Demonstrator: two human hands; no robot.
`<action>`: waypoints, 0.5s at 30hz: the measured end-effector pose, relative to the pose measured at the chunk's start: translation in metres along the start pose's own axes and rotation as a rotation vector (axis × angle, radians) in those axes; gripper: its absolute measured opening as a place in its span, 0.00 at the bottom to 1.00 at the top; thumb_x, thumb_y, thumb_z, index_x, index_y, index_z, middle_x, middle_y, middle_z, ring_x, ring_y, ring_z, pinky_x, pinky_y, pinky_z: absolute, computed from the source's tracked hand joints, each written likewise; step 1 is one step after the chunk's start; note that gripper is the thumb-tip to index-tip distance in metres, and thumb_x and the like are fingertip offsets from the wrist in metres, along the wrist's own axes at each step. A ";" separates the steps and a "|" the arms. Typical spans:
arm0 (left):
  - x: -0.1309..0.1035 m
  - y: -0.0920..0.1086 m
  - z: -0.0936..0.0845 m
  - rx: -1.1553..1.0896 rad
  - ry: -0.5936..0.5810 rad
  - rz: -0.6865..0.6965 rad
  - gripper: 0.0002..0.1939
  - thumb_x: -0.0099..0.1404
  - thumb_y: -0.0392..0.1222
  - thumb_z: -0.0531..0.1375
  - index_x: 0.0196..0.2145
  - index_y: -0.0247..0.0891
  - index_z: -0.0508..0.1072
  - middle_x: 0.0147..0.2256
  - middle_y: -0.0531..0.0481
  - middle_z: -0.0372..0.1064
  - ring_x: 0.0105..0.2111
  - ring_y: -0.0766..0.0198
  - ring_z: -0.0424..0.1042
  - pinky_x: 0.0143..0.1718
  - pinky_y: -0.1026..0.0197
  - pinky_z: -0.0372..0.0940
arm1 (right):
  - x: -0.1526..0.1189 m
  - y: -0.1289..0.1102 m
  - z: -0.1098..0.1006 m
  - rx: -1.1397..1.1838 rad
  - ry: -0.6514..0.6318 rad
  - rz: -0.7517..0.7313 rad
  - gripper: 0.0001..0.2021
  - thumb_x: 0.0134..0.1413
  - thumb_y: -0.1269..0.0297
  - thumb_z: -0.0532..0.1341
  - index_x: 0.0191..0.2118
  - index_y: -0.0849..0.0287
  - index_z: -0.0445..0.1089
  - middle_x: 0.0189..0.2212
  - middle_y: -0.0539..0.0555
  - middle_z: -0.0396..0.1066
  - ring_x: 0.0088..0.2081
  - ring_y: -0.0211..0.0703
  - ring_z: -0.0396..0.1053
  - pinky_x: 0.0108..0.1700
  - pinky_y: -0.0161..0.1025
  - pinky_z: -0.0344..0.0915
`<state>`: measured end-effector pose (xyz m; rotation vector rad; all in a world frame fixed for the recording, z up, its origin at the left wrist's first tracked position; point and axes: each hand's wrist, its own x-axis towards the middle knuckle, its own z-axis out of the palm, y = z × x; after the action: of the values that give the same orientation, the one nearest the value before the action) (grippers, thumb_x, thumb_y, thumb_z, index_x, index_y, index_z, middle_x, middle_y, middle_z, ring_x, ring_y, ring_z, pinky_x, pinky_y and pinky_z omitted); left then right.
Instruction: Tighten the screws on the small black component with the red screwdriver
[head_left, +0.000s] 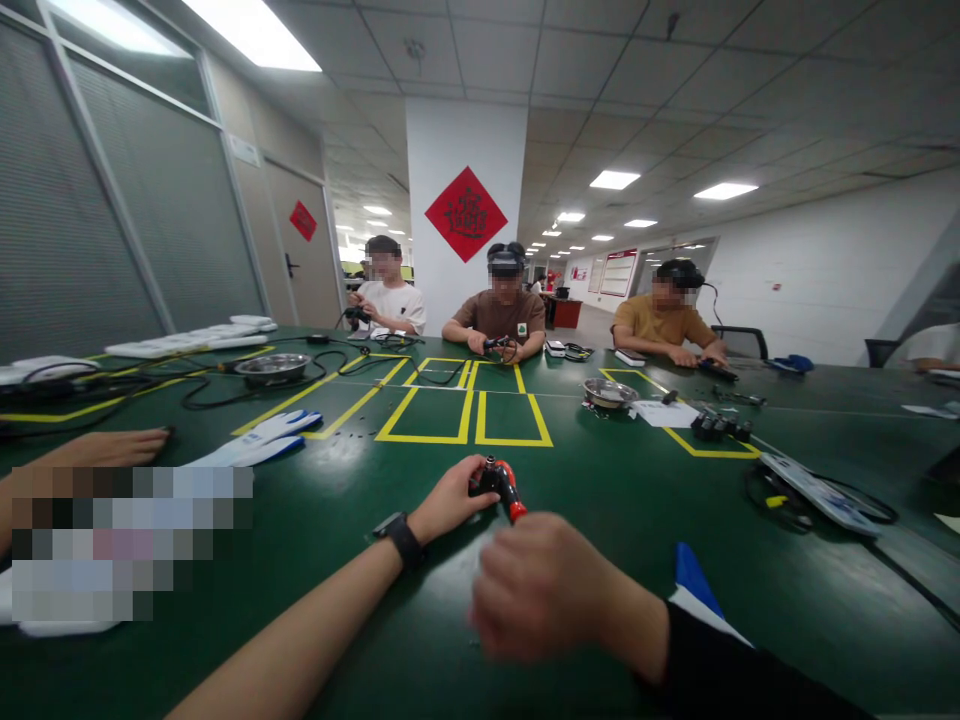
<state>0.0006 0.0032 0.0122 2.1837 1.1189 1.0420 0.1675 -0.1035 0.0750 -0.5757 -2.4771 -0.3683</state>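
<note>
Two bare hands work over a green table.

Left hand pinches a small black part; right hand clenches a red-and-black tool.

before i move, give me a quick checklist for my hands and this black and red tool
- Left hand on the black-and-red tool: ok
- Right hand closed at the tool's red end: ok
- Right finger placement in the grip: cannot tell, blurred
- Hands gloved: not ok, both bare
- Blue-and-white glove apart from both hands: ok
- Other person's hand apart from yours: ok
</note>
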 end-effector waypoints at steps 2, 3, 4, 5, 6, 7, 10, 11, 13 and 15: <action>0.001 -0.002 0.000 0.003 -0.002 0.007 0.16 0.53 0.42 0.61 0.40 0.35 0.66 0.35 0.49 0.67 0.34 0.62 0.65 0.36 0.60 0.61 | 0.004 0.022 0.012 -0.122 -0.197 0.278 0.14 0.53 0.55 0.55 0.30 0.61 0.68 0.24 0.57 0.70 0.24 0.41 0.68 0.29 0.39 0.64; 0.001 -0.003 0.001 0.004 -0.011 0.009 0.15 0.54 0.42 0.61 0.39 0.35 0.66 0.34 0.50 0.67 0.33 0.62 0.65 0.36 0.61 0.61 | 0.005 0.034 0.019 -0.189 -0.314 0.475 0.13 0.51 0.56 0.55 0.31 0.63 0.68 0.24 0.59 0.71 0.24 0.45 0.69 0.29 0.40 0.63; 0.001 -0.004 0.001 0.003 -0.020 0.009 0.15 0.54 0.42 0.61 0.38 0.35 0.66 0.33 0.50 0.66 0.33 0.63 0.65 0.35 0.61 0.60 | 0.005 0.045 0.027 -0.221 -0.402 0.632 0.14 0.47 0.56 0.57 0.33 0.63 0.68 0.25 0.59 0.71 0.26 0.49 0.70 0.29 0.42 0.63; 0.001 -0.004 0.001 0.001 -0.028 0.007 0.15 0.54 0.43 0.61 0.38 0.35 0.66 0.33 0.51 0.66 0.32 0.63 0.65 0.35 0.62 0.60 | 0.004 0.056 0.035 -0.199 -0.469 0.741 0.14 0.44 0.55 0.59 0.32 0.62 0.68 0.26 0.60 0.72 0.28 0.52 0.71 0.30 0.43 0.62; 0.001 -0.005 0.001 -0.001 -0.034 0.004 0.15 0.54 0.43 0.62 0.38 0.35 0.66 0.33 0.51 0.66 0.32 0.63 0.65 0.34 0.62 0.60 | 0.002 0.066 0.042 -0.141 -0.493 0.829 0.14 0.44 0.55 0.59 0.29 0.62 0.68 0.26 0.61 0.72 0.29 0.53 0.71 0.30 0.44 0.62; 0.001 -0.006 0.001 -0.004 -0.037 0.003 0.15 0.54 0.43 0.62 0.38 0.35 0.66 0.33 0.51 0.66 0.32 0.63 0.65 0.35 0.62 0.60 | 0.000 0.075 0.049 -0.035 -0.476 0.902 0.12 0.43 0.55 0.59 0.26 0.62 0.67 0.26 0.61 0.71 0.29 0.53 0.71 0.30 0.43 0.62; 0.002 -0.007 0.001 -0.026 -0.056 -0.002 0.16 0.54 0.44 0.62 0.39 0.35 0.67 0.35 0.50 0.67 0.34 0.63 0.66 0.37 0.61 0.61 | -0.007 0.095 0.059 0.456 -0.196 1.123 0.12 0.42 0.60 0.59 0.17 0.61 0.61 0.17 0.56 0.66 0.22 0.44 0.66 0.25 0.37 0.59; 0.004 -0.007 0.001 -0.045 -0.074 -0.005 0.17 0.54 0.45 0.62 0.40 0.35 0.67 0.36 0.50 0.67 0.35 0.62 0.66 0.38 0.60 0.61 | -0.009 0.100 0.059 0.521 -0.151 1.128 0.14 0.46 0.59 0.55 0.17 0.60 0.60 0.15 0.54 0.64 0.20 0.40 0.64 0.24 0.35 0.58; 0.007 -0.007 0.003 -0.102 -0.118 -0.006 0.19 0.54 0.46 0.63 0.41 0.36 0.67 0.37 0.49 0.67 0.38 0.61 0.66 0.41 0.59 0.61 | -0.010 0.107 0.057 0.599 -0.053 1.129 0.15 0.53 0.60 0.46 0.21 0.60 0.59 0.15 0.51 0.62 0.17 0.35 0.60 0.22 0.32 0.56; 0.013 -0.008 0.004 -0.168 -0.164 -0.002 0.22 0.52 0.47 0.64 0.43 0.36 0.66 0.39 0.48 0.67 0.40 0.61 0.67 0.44 0.58 0.61 | -0.010 0.110 0.052 0.734 0.142 1.104 0.15 0.57 0.59 0.41 0.28 0.59 0.58 0.16 0.48 0.62 0.14 0.32 0.55 0.18 0.30 0.53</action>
<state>0.0053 0.0183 0.0097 2.0919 0.9259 0.9030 0.2034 0.0085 0.0417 -1.3427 -1.6124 0.8421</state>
